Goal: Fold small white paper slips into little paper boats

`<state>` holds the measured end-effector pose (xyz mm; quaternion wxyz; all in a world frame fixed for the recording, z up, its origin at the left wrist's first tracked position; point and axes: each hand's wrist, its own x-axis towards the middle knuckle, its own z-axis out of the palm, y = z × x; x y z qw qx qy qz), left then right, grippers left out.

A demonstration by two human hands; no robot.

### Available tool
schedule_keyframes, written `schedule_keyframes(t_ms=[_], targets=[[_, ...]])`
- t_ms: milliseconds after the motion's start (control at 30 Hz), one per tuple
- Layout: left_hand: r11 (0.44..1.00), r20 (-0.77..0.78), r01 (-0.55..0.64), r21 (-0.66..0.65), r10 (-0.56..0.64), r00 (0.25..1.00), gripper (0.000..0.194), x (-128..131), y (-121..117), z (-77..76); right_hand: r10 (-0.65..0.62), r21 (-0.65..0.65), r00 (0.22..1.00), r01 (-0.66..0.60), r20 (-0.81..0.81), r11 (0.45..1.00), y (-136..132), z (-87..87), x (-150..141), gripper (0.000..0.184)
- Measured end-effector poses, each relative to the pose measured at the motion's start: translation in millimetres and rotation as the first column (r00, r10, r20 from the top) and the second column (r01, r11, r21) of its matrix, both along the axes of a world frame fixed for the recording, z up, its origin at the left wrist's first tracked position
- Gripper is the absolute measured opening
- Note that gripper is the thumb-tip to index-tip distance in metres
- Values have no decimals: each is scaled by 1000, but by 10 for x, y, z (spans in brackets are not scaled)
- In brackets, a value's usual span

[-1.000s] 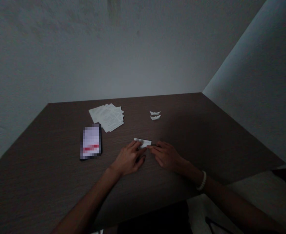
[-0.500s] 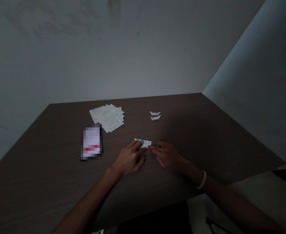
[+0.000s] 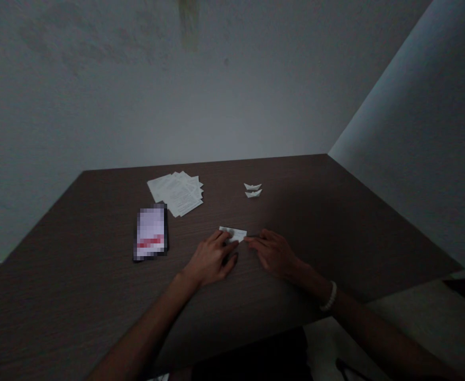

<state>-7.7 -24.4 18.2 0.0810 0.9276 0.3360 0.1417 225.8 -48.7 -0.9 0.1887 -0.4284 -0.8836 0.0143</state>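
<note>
A small folded piece of white printed paper (image 3: 237, 233) lies on the brown table in front of me. My left hand (image 3: 212, 259) rests over its left part, fingers spread and fingertips pressing on it; they cover its lower left. At the right edge of this paper, my right hand (image 3: 272, 251) has its fingers stretched out, the index fingertip touching or very near the corner. A light beaded bracelet (image 3: 330, 296) circles the right wrist. Farther back sit two small folded paper boats, one (image 3: 253, 187) behind the other (image 3: 253, 194).
Loose printed sheets (image 3: 176, 193) lie fanned out at the back left of the table (image 3: 303, 211). Nearer to me is a dark-edged device with a blurred screen (image 3: 151, 230), left of my left hand. A wall (image 3: 232, 95) borders the table's far edge.
My right hand has shifted slightly right along the paper's edge. The left hand keeps its place on the paper. The whole view has tilted up a little.
</note>
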Motion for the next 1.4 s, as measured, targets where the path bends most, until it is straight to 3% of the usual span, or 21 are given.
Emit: schedule_keyframes(t_ms=[167,300,500,633,767,1100,1233,1400], targets=[[1000,31,14,9,-14,999,32,12,-2,10,-128,3,954,134,-271,991,106,-44,24,20],[1000,55,29,2,-29,998,31,14,2,-11,-246,-87,919,230,-309,969,250,-28,-26,23],[999,193,32,-22,-27,981,30,-46,96,-124,-147,-162,966,113,-214,980,436,-14,-78,10],[994,339,-104,-10,102,935,37,-92,198,-215,-119,-166,970,85,-212,982,485,-15,-67,7],[979,338,-196,-56,203,919,30,-104,257,-246,-113,-188,968,71,-223,980,497,-6,-59,6],[970,333,-182,-162,227,915,9,-109,340,-231,-64,-228,957,-2,-281,974,540,-9,-102,5],[970,329,-166,-178,217,919,10,-118,348,-217,-1,-176,955,-53,-298,983,546,-40,-101,2],[988,339,-114,-103,143,930,15,-141,345,-235,69,-86,962,-95,-264,992,529,-81,-67,7]])
